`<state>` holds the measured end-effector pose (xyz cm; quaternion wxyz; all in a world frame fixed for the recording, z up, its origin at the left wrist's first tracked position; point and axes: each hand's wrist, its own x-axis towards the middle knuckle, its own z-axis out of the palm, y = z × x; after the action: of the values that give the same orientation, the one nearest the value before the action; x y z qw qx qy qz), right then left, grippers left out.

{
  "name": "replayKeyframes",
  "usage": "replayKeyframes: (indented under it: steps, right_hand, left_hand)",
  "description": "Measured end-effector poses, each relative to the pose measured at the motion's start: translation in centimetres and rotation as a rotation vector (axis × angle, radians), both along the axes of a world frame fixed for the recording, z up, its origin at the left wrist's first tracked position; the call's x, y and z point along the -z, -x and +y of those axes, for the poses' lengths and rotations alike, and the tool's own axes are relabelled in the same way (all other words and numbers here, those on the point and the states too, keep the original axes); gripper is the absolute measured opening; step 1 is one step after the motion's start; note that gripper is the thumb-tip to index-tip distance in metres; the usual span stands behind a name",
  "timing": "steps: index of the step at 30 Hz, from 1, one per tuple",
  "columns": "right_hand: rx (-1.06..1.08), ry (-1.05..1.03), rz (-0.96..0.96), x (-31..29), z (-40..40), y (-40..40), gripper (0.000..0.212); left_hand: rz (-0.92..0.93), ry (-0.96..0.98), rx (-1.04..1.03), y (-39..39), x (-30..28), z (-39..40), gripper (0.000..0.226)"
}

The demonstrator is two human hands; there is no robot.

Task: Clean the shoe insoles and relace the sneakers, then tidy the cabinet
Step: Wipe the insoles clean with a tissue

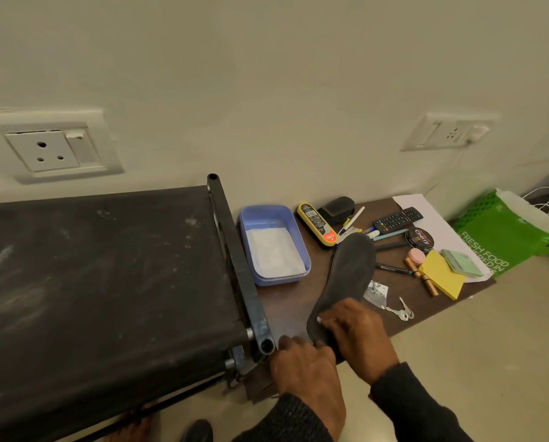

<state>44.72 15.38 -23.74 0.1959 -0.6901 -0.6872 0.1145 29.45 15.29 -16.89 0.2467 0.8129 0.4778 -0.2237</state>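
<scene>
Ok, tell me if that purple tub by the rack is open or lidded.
Open: the purple tub has no lid, and something white lies inside.

The room was lit dimly and evenly, with a yellowish-green tint over the wall [267, 74]. No lamp was visible; the light seemed soft and came from above, so the shadows were weak. A faint shadow lay under the right hand [356, 330] on the insole [346, 275]. The black fabric shelf [107, 266] showed dull pale smudges, no strong glare. The wide lens bent the straight lines near the edges. The picture was slightly soft, and the hands were a little blurred.
</scene>
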Motion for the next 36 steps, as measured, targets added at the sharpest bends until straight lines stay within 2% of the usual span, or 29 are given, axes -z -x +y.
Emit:
replayKeyframes:
  steps: [3,6,8,13,16,18,23,25,27,29,33,36]
  right_hand:
    - [-0.131,0.082,-0.02,-0.4,-0.6,0.3,0.015]
    - [0.096,0.005,-0.014,-0.5,3.4,-1.1,0.011]
    - [0.152,-0.043,0.001,-0.4,3.7,-0.6,0.008]
    - [-0.153,0.068,-0.039,-0.6,-0.7,1.0,0.009]
    - [0.05,-0.021,-0.047,-0.7,3.4,-0.7,0.008]
    - [0.139,-0.058,-0.048,-0.4,4.0,-0.4,0.008]
    - [-0.075,0.058,-0.072,-0.7,-0.7,1.5,0.011]
    - [-0.018,0.004,-0.078,-0.5,1.6,0.6,0.008]
    - [0.128,-0.037,-0.054,-0.2,3.7,0.3,0.008]
    - [0.197,-0.061,-0.038,0.1,3.6,1.1,0.007]
    - [0.015,0.011,-0.04,-0.2,-1.3,3.0,0.008]
    - [0.03,-0.009,-0.053,-0.1,0.8,1.5,0.007]
  left_hand:
    - [0.014,-0.014,-0.017,-0.1,-0.1,0.0,0.04]
    - [0.033,-0.038,-0.011,-0.1,-0.1,-0.1,0.043]
    - [0.031,-0.038,-0.013,0.2,-0.3,-0.2,0.047]
    - [-0.029,-0.034,0.01,1.0,-0.5,-0.6,0.045]
    - [-0.009,-0.046,0.052,1.2,-0.4,-0.8,0.059]
    - [-0.007,-0.046,0.056,1.3,-0.5,-0.8,0.059]
    - [-0.023,-0.034,0.045,1.3,-0.5,-0.6,0.046]
    - [-0.02,-0.056,0.063,1.4,-0.3,-0.7,0.051]
    - [-0.014,-0.069,0.078,1.4,0.0,-0.9,0.056]
    - [-0.02,-0.07,0.07,1.3,0.2,-0.9,0.053]
    - [-0.023,-0.072,0.052,1.1,0.2,-0.8,0.04]
    - [-0.036,-0.074,0.064,1.2,0.4,-0.9,0.05]
